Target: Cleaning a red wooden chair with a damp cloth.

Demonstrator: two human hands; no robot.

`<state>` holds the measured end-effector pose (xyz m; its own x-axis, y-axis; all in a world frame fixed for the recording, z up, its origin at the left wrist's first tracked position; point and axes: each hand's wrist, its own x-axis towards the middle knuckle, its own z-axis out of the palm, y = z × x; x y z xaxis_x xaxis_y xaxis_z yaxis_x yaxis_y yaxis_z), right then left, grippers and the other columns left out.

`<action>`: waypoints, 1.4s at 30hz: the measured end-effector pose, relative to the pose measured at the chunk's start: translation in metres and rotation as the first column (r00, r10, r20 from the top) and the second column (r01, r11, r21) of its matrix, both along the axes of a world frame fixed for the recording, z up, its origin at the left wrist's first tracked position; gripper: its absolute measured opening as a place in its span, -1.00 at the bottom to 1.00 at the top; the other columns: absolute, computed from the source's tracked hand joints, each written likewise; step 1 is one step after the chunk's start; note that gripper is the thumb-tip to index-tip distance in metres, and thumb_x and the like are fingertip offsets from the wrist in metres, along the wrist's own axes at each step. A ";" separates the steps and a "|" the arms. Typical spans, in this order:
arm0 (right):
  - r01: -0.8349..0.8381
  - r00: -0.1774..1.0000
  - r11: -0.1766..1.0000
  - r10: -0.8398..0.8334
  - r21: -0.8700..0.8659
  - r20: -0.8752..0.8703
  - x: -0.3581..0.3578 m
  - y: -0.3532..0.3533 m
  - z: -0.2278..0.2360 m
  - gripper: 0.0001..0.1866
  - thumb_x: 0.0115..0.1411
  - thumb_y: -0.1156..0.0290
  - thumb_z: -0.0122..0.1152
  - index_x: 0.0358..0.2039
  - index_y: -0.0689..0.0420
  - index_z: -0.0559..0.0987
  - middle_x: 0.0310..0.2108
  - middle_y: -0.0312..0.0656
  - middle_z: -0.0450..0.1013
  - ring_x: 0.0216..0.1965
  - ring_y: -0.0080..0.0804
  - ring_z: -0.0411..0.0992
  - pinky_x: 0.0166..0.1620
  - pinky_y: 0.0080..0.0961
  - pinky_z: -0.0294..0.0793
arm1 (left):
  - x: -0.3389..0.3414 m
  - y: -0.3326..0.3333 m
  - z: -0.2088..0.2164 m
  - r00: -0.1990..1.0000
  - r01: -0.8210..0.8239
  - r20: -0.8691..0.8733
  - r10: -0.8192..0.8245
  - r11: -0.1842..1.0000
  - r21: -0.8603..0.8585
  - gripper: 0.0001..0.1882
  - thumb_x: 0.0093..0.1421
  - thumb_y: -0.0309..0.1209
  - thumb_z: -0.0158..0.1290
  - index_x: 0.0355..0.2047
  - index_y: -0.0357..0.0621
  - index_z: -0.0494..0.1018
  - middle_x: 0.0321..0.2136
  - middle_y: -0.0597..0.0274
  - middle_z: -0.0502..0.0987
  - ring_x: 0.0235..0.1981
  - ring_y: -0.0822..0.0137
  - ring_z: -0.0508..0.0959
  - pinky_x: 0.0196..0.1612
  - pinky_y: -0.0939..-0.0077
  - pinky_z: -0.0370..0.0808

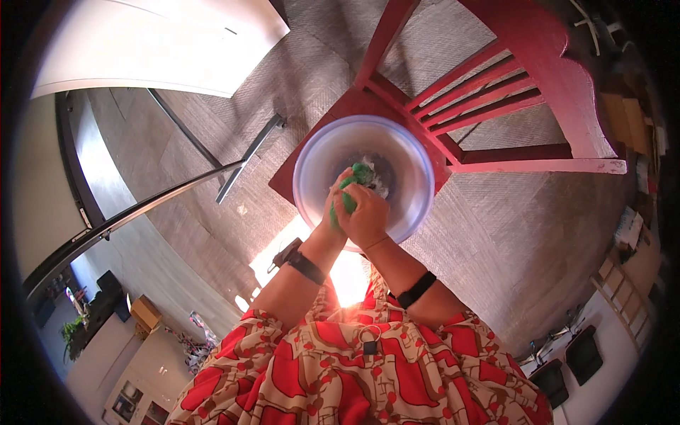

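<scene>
Both of my hands are pressed together over a translucent, bluish round basin [309, 152]. Between them is a wad of soft green material [363, 173], perhaps wool or cloth; its exact kind cannot be made out. My left hand [333, 207] wraps it from the left, and my right hand [367, 217] closes over it from the right. Green shows between the fingers and past the far side of the hands. Down in the basin, just beyond my hands, lies a whitish and dark clump [382, 185], too blurred to name.
The basin stands on the seat of a red wooden chair [489, 88], its slatted back to the right. A white panel or tabletop [163, 46] is at the upper left, with a dark metal frame [244, 163] below it. Boxes [627, 117] line the far right.
</scene>
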<state>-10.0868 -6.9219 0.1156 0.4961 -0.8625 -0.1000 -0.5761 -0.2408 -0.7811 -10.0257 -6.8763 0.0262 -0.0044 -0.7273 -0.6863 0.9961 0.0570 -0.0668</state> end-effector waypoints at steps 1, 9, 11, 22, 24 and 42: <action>0.031 0.999 0.999 -0.030 -0.031 0.042 0.002 -0.001 -0.006 -0.80 0.02 0.20 0.19 -0.46 0.06 0.51 -0.49 -0.09 0.47 -0.43 -0.05 0.46 -0.38 -0.22 0.43 | 0.000 0.006 -0.012 1.000 -0.006 0.003 0.006 1.000 0.003 -0.71 0.27 -0.18 -0.14 -0.18 -0.09 0.40 -0.35 0.21 0.50 -0.31 0.28 0.51 -0.21 0.39 0.47; 0.286 0.910 0.956 -0.249 0.068 -0.331 -0.010 -0.042 -0.067 -0.74 0.09 0.13 0.09 -0.40 0.07 0.53 -0.50 0.01 0.48 -0.41 0.04 0.47 -0.31 -0.12 0.43 | 0.002 0.026 -0.015 0.528 0.242 0.767 -0.365 0.930 0.276 -0.79 0.23 -0.25 -0.06 -0.27 -0.11 0.40 -0.40 0.25 0.47 -0.37 0.37 0.53 -0.25 0.43 0.49; 0.231 0.939 0.972 -0.214 0.033 -0.270 -0.028 -0.049 -0.068 -0.79 0.09 0.20 0.10 -0.39 0.07 0.52 -0.47 -0.01 0.48 -0.37 0.03 0.47 -0.23 -0.14 0.42 | 0.004 0.001 0.046 0.704 0.246 0.599 -0.382 0.922 0.299 -0.83 0.21 -0.28 -0.02 -0.29 -0.10 0.39 -0.40 0.27 0.46 -0.36 0.40 0.51 -0.26 0.51 0.46; 0.193 0.921 0.976 -0.216 -0.102 -0.325 -0.065 -0.019 -0.112 -0.51 0.05 0.30 0.13 0.02 0.10 0.32 -0.03 0.05 0.30 0.04 0.06 0.22 0.04 -0.16 0.28 | 0.038 0.022 0.037 0.486 0.367 0.689 -0.538 0.841 0.397 -0.57 0.23 -0.15 -0.02 0.00 -0.18 0.34 -0.10 0.11 0.42 0.02 0.35 0.35 0.08 0.43 0.22; 0.221 0.891 0.969 -0.245 -0.108 -0.382 -0.063 -0.014 -0.114 -0.49 0.04 0.29 0.16 0.01 0.12 0.32 -0.06 0.07 0.32 0.00 0.09 0.26 0.03 -0.17 0.30 | 0.040 0.029 0.026 0.453 0.471 0.670 -0.588 0.796 0.380 -0.30 0.23 -0.10 -0.04 0.25 -0.20 0.02 0.20 -0.05 0.09 0.25 0.18 0.07 0.24 0.33 -0.03; -0.166 0.945 0.985 0.144 0.052 0.294 -0.054 0.011 0.064 -0.71 -0.26 0.68 0.22 -0.52 0.12 0.35 -0.28 -0.13 0.38 -0.15 -0.12 0.35 -0.05 -0.33 0.30 | 0.018 0.005 0.055 0.956 0.271 0.138 -0.259 0.960 -0.074 -0.41 0.23 0.07 -0.14 0.05 -0.14 0.30 -0.09 0.03 0.45 -0.11 0.15 0.49 -0.03 0.17 0.45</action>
<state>-10.1407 -6.9105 0.1792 0.6402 -0.7682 0.0059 -0.2837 -0.2435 -0.9275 -10.0079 -6.8716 0.0812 -0.1235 -0.7713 -0.6244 0.9752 -0.2107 0.0674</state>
